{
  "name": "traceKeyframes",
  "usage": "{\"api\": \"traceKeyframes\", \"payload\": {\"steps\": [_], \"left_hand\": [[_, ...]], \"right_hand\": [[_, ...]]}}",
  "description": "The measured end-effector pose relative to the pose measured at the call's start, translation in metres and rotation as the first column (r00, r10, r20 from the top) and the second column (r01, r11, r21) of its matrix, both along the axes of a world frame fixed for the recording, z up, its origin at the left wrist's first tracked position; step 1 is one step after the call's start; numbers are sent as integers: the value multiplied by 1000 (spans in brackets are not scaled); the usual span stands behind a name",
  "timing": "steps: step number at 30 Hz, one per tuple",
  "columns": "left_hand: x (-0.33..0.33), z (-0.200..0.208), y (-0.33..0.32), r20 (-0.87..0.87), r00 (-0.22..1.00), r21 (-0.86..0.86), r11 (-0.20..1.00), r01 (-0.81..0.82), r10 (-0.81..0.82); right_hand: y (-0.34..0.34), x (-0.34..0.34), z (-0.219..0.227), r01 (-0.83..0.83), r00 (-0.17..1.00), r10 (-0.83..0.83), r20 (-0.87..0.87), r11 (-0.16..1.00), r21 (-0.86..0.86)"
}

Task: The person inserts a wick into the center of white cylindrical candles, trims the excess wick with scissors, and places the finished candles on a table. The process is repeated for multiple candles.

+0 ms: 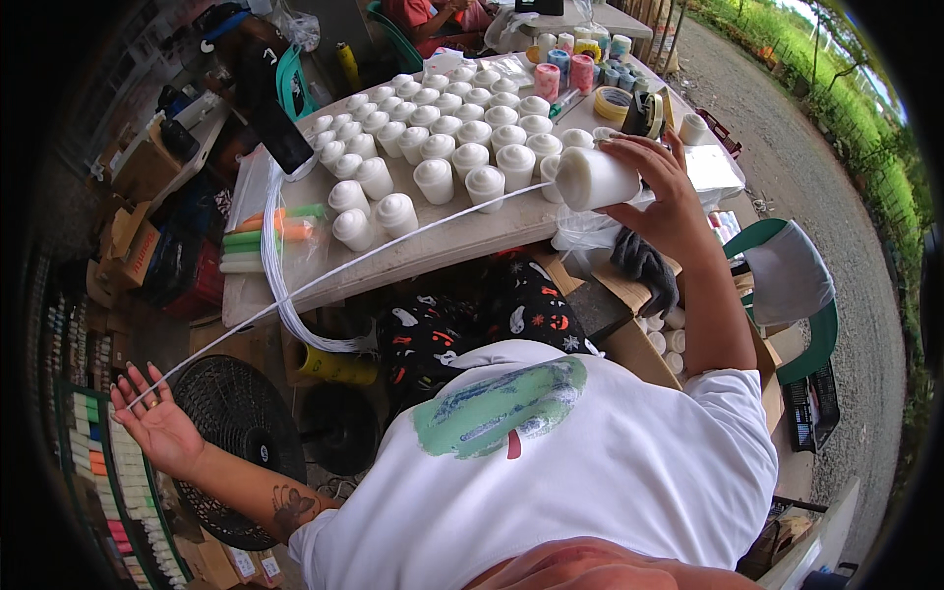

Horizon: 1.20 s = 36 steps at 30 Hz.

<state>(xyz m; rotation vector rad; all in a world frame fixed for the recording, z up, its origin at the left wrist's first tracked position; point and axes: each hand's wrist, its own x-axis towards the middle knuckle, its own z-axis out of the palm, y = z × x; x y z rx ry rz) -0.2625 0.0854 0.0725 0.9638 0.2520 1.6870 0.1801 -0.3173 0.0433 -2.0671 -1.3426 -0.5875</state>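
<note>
My right hand point(657, 187) grips a white cylindrical candle point(596, 179) tipped sideways above the table's near right side. From its left-facing end a white wick point(413, 233) stretches taut down to the lower left. That wick's far end runs between the fingers of my left hand point(165, 428), held out palm up with fingers partly spread, above the fan. Rows of similar white candles point(485, 187), each with a stepped round top, stand on the table point(462, 228). A bundle of loose white wicks point(270, 236) hangs over the table's left end.
Green and orange tapers point(285, 228) lie in plastic beside the bundle. Yellow tape point(613, 102) and coloured candles point(580, 74) sit at the back right. A black fan point(236, 442) stands below my left arm. A dark glove point(644, 267) and green chair point(816, 334) are rightward. Other people are behind the table.
</note>
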Motion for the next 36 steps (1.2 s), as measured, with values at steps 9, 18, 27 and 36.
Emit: {"api": "traceKeyframes", "payload": {"steps": [9, 18, 27, 36], "left_hand": [[-40, -51, 29, -661, -433, 750, 524, -403, 613], [181, -75, -143, -905, 46, 310, 579, 754, 424], [160, -163, -93, -965, 78, 231, 674, 702, 249], [155, -140, -109, -968, 94, -83, 648, 757, -234]], "right_hand": [[-24, 21, -36, 173, 980, -189, -69, 965, -196], [99, -68, -59, -404, 898, 438, 39, 857, -320], [96, -76, -55, -308, 868, 386, 312, 912, -272], [98, -88, -44, -415, 858, 492, 148, 833, -365]]}}
